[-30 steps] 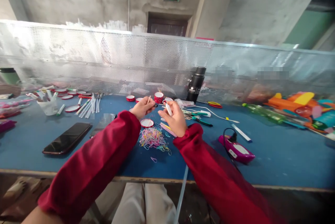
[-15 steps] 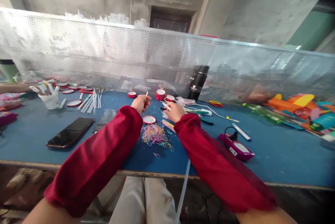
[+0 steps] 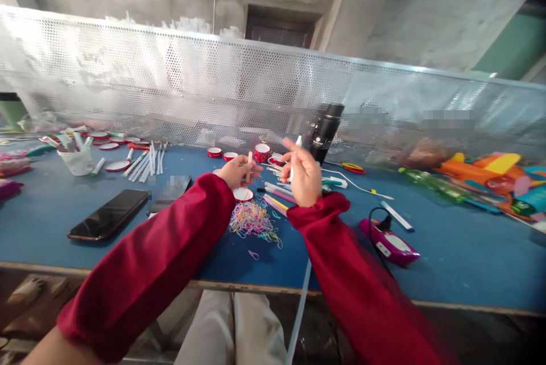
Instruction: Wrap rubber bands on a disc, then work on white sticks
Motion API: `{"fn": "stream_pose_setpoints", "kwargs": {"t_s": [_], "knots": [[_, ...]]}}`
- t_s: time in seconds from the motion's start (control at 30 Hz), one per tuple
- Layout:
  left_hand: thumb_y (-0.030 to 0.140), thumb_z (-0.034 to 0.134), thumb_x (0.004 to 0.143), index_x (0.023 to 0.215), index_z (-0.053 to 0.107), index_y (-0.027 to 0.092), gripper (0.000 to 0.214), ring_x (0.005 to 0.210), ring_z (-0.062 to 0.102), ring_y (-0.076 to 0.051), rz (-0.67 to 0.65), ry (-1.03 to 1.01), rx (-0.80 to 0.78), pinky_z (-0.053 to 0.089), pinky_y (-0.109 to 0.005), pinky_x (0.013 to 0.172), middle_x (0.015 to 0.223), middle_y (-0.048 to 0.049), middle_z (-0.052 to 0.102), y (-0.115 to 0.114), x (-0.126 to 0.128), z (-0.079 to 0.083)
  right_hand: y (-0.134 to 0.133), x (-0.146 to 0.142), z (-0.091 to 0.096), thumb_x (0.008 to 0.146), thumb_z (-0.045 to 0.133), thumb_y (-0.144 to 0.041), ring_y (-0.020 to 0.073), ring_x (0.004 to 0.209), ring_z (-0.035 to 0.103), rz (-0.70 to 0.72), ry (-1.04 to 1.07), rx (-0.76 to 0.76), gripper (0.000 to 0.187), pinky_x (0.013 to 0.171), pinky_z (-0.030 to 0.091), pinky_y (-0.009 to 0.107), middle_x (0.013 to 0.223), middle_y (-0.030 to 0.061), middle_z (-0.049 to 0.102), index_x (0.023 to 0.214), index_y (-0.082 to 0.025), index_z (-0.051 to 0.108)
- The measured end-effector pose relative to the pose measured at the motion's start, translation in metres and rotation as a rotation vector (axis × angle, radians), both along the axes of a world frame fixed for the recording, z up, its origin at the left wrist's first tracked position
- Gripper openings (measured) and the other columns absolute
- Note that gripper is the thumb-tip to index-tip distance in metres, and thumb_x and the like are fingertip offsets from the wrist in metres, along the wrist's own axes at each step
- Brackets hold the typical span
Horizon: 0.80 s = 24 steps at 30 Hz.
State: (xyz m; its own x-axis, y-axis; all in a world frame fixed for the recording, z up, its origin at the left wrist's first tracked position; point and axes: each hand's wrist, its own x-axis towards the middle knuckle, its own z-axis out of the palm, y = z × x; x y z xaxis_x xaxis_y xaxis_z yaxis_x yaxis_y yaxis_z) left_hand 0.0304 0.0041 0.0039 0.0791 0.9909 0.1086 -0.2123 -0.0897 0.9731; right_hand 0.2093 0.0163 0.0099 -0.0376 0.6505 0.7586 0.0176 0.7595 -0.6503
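Pinched in my left hand [image 3: 237, 173] is a short pale stick [image 3: 249, 167], held upright; its exact kind is unclear. My right hand [image 3: 306, 178] is raised a little to the right of it, with fingers curled around a white marker [image 3: 299, 142] whose top shows past the fingers. Below the hands lies a loose heap of small coloured rubber bands [image 3: 252, 218]. A round red-rimmed white lid [image 3: 243, 194] sits just behind the heap. Several pens [image 3: 276, 203] lie under my right hand.
A black phone [image 3: 108, 215] and a white cup of markers [image 3: 77, 161] are at left. Red-rimmed tins [image 3: 261, 152] and a black flask [image 3: 327, 133] stand at the back. At right are a purple power strip [image 3: 390, 243], scissors [image 3: 354, 169] and toys [image 3: 480, 174].
My right hand has lifted and turned, bringing the white marker upright. My left hand has shifted slightly right with the pale stick.
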Motion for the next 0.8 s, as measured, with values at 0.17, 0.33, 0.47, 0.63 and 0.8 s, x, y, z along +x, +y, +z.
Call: {"fn": "stream_pose_setpoints", "kwargs": {"t_s": [0.17,0.33,0.47,0.63,0.8], "knots": [[0.016,0.068,0.081,0.092,0.061,0.016,0.013,0.078,0.068,-0.014,-0.077,-0.006,-0.012,0.057,-0.032,0.074,0.089,-0.0054,0.069,-0.006,0.006,-0.005,-0.007,-0.014,-0.019,0.095,0.039,-0.039,0.0201,0.09,0.07,0.161,0.12,-0.033,0.024,0.085,0.054,0.042,0.101,0.0067,0.073,0.111,-0.024,0.048],[0.008,0.078,0.069,0.09,0.062,0.013,0.027,0.074,0.068,-0.014,-0.165,0.043,-0.023,0.057,-0.028,0.067,0.077,-0.0025,0.067,-0.01,0.015,-0.01,0.0,-0.017,-0.029,0.073,0.072,-0.024,0.0223,0.099,0.068,-0.156,-0.062,0.109,0.047,0.092,0.049,0.044,0.107,0.0078,0.072,0.108,-0.025,0.041],[0.008,0.082,0.063,0.083,0.059,0.013,0.031,0.073,0.069,-0.014,-0.154,0.098,-0.024,0.056,-0.026,0.065,0.075,-0.0013,0.068,-0.01,0.017,-0.012,0.004,-0.018,-0.031,0.071,0.073,-0.02,0.0189,0.077,0.069,-0.211,-0.076,0.102,0.048,0.075,0.052,0.037,0.088,0.001,0.073,0.105,-0.025,0.04],[0.012,0.085,0.061,0.083,0.06,0.013,0.033,0.071,0.069,-0.013,-0.219,0.163,-0.004,0.057,-0.026,0.064,0.076,-0.0028,0.07,-0.01,0.018,-0.013,0.008,-0.017,-0.03,0.08,0.066,-0.026,0.0167,0.065,0.069,-0.134,0.026,0.039,0.034,0.068,0.053,0.032,0.069,-0.0057,0.067,0.101,-0.026,0.04],[0.016,0.079,0.07,0.081,0.057,0.013,0.025,0.067,0.069,-0.012,-0.292,0.25,-0.006,0.056,-0.024,0.064,0.073,-0.0023,0.07,-0.02,0.024,-0.008,0.01,-0.013,-0.027,0.082,0.062,-0.027,0.0159,0.06,0.066,-0.137,0.062,0.014,0.027,0.063,0.051,0.03,0.065,-0.0071,0.062,0.096,-0.025,0.039]]}}
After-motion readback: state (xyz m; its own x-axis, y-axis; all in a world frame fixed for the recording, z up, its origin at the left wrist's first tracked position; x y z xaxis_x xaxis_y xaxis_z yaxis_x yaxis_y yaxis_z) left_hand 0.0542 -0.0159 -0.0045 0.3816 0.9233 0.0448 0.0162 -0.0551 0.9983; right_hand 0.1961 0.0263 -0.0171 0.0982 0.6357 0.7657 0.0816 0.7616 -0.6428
